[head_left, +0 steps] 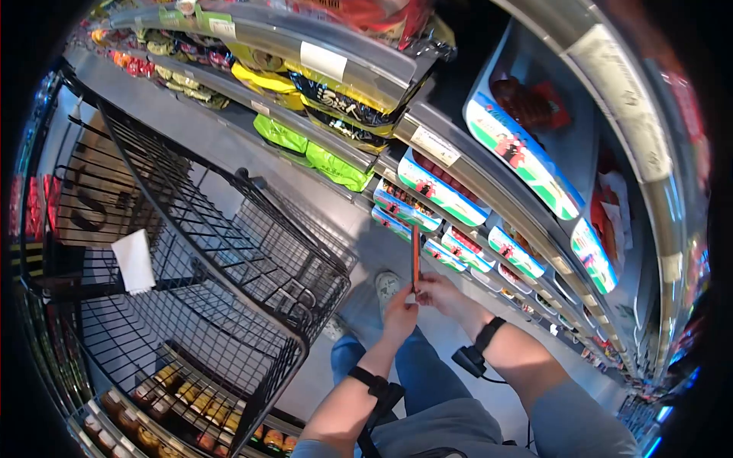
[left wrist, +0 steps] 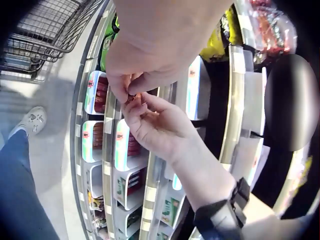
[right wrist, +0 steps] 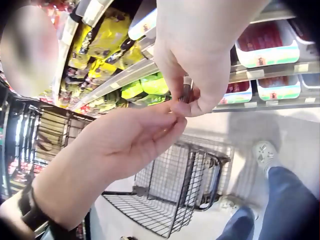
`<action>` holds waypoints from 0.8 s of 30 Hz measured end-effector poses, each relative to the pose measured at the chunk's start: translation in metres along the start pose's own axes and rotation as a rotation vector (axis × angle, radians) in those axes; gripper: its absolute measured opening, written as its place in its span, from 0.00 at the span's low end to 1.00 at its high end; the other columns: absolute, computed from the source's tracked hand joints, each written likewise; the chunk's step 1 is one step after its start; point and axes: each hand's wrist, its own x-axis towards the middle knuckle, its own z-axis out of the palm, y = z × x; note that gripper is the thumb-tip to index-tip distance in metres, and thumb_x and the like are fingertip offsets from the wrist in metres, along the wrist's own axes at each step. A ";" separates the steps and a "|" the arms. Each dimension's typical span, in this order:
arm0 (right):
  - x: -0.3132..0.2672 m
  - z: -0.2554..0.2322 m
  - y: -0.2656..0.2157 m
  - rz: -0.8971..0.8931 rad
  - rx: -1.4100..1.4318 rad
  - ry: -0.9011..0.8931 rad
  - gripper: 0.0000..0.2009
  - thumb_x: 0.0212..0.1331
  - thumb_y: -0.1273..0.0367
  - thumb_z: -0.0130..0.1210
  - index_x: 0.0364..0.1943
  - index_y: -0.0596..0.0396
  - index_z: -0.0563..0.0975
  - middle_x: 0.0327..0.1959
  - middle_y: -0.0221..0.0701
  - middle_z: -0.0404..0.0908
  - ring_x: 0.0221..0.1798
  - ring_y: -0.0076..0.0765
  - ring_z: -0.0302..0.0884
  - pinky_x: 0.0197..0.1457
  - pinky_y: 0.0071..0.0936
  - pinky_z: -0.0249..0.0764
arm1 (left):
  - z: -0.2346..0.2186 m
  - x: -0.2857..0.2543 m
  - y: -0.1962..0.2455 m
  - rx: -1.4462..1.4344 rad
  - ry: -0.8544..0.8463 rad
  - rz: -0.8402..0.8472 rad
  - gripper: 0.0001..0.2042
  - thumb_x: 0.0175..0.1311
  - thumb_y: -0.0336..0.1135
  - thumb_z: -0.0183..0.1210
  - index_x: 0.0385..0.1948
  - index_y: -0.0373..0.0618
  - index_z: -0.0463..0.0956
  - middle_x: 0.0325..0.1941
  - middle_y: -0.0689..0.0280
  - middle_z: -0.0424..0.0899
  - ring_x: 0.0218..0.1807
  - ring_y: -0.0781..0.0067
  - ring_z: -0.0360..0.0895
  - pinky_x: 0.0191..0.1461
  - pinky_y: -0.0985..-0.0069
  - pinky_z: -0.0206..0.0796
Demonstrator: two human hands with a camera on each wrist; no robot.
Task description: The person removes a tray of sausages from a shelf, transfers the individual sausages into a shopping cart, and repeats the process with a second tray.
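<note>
A thin reddish stick-like item [head_left: 416, 256] stands up from between both hands in the head view. My left hand [head_left: 401, 314] pinches its lower end, and my right hand [head_left: 444, 296] pinches it at the same spot, fingertips together. In the left wrist view the left hand [left wrist: 150, 50] is above and the right hand [left wrist: 162, 131] below, fingers mostly covering the item. From the right wrist, a short dark part of the item [right wrist: 187, 91] shows between the fingers of the right hand [right wrist: 197, 65], with the left hand [right wrist: 131, 142] touching from the left.
A black wire shopping cart [head_left: 221, 252] stands at the left, with a cardboard box [head_left: 114, 187] and a white paper [head_left: 134, 262]. Shelves on the right hold white trays [head_left: 443, 187] of packaged items, with yellow bags [head_left: 275, 85] and green bags [head_left: 309, 151] further left.
</note>
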 end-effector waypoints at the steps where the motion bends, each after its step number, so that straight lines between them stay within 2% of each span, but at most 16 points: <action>1: 0.017 -0.010 -0.006 -0.019 -0.017 0.036 0.10 0.56 0.68 0.55 0.41 0.54 0.72 0.32 0.28 0.74 0.31 0.25 0.73 0.34 0.22 0.72 | 0.005 0.011 0.003 0.010 -0.046 -0.102 0.25 0.54 0.29 0.54 0.58 0.45 0.65 0.45 0.59 0.78 0.40 0.68 0.78 0.43 0.74 0.69; 2: 0.028 -0.015 -0.016 -0.006 -0.030 0.038 0.10 0.56 0.68 0.55 0.41 0.54 0.72 0.32 0.28 0.74 0.31 0.25 0.73 0.34 0.22 0.72 | 0.013 0.024 -0.001 -0.004 -0.041 -0.113 0.25 0.54 0.29 0.54 0.58 0.45 0.65 0.45 0.59 0.78 0.40 0.68 0.78 0.43 0.74 0.69; 4: 0.044 -0.021 -0.037 -0.030 -0.001 0.082 0.09 0.56 0.68 0.55 0.39 0.53 0.71 0.32 0.29 0.74 0.32 0.26 0.72 0.34 0.23 0.72 | 0.031 0.049 -0.014 -0.224 -0.099 -0.115 0.29 0.55 0.28 0.53 0.62 0.46 0.59 0.52 0.60 0.74 0.46 0.69 0.76 0.47 0.75 0.67; 5: 0.058 -0.028 -0.042 -0.050 0.030 0.104 0.09 0.56 0.68 0.55 0.39 0.54 0.71 0.33 0.30 0.73 0.32 0.28 0.72 0.34 0.24 0.72 | 0.037 0.062 -0.019 -0.229 -0.149 -0.138 0.31 0.55 0.29 0.54 0.64 0.47 0.54 0.57 0.61 0.69 0.50 0.69 0.73 0.50 0.75 0.66; 10: 0.122 -0.055 -0.066 -0.114 0.108 0.227 0.09 0.56 0.71 0.53 0.40 0.53 0.70 0.32 0.30 0.72 0.32 0.33 0.72 0.34 0.26 0.73 | 0.055 0.087 -0.019 -0.309 -0.079 -0.159 0.29 0.57 0.30 0.54 0.63 0.46 0.57 0.56 0.60 0.71 0.50 0.69 0.72 0.52 0.74 0.65; 13: 0.161 -0.055 -0.065 -0.278 0.212 0.355 0.08 0.57 0.73 0.51 0.41 0.52 0.70 0.32 0.31 0.72 0.29 0.32 0.72 0.31 0.27 0.73 | 0.052 0.078 -0.025 -0.353 -0.060 -0.198 0.26 0.57 0.30 0.54 0.60 0.44 0.60 0.55 0.60 0.72 0.48 0.70 0.72 0.51 0.75 0.65; 14: 0.170 -0.055 -0.064 -0.265 0.205 0.348 0.08 0.57 0.73 0.51 0.41 0.52 0.70 0.32 0.31 0.72 0.29 0.32 0.72 0.31 0.27 0.73 | 0.049 0.071 -0.026 -0.364 -0.069 -0.212 0.24 0.57 0.30 0.54 0.58 0.44 0.63 0.54 0.60 0.72 0.46 0.72 0.73 0.49 0.76 0.66; 16: 0.188 -0.054 -0.064 -0.436 0.260 0.461 0.09 0.56 0.74 0.52 0.41 0.54 0.70 0.32 0.31 0.73 0.26 0.30 0.72 0.28 0.26 0.73 | 0.041 0.057 -0.026 -0.408 -0.057 -0.243 0.22 0.58 0.29 0.53 0.57 0.43 0.64 0.54 0.61 0.73 0.48 0.72 0.72 0.51 0.76 0.64; 17: 0.193 -0.049 -0.067 -0.450 0.337 0.528 0.08 0.55 0.74 0.54 0.39 0.56 0.71 0.31 0.31 0.73 0.25 0.30 0.72 0.26 0.24 0.72 | 0.038 0.051 -0.029 -0.451 -0.060 -0.265 0.21 0.58 0.27 0.52 0.56 0.43 0.65 0.53 0.61 0.73 0.50 0.73 0.71 0.53 0.77 0.63; 20: 0.213 -0.059 -0.074 -0.401 0.317 0.643 0.08 0.54 0.72 0.55 0.37 0.58 0.73 0.28 0.33 0.76 0.23 0.25 0.73 0.26 0.21 0.72 | 0.033 0.035 -0.045 -0.519 -0.009 -0.241 0.19 0.58 0.26 0.51 0.54 0.43 0.66 0.52 0.62 0.74 0.50 0.74 0.71 0.52 0.78 0.62; 22: 0.228 -0.071 -0.073 -0.419 0.283 0.627 0.08 0.55 0.70 0.55 0.37 0.58 0.73 0.29 0.32 0.77 0.24 0.25 0.74 0.27 0.20 0.73 | 0.031 0.029 -0.051 -0.546 0.035 -0.263 0.19 0.58 0.25 0.50 0.53 0.43 0.67 0.49 0.62 0.75 0.46 0.77 0.71 0.49 0.80 0.63; 24: 0.228 -0.073 -0.074 -0.383 0.256 0.629 0.08 0.56 0.72 0.54 0.38 0.58 0.72 0.30 0.33 0.76 0.29 0.28 0.74 0.29 0.23 0.73 | 0.033 0.024 -0.055 -0.575 0.077 -0.281 0.18 0.58 0.23 0.49 0.52 0.43 0.68 0.46 0.63 0.76 0.43 0.79 0.72 0.46 0.82 0.64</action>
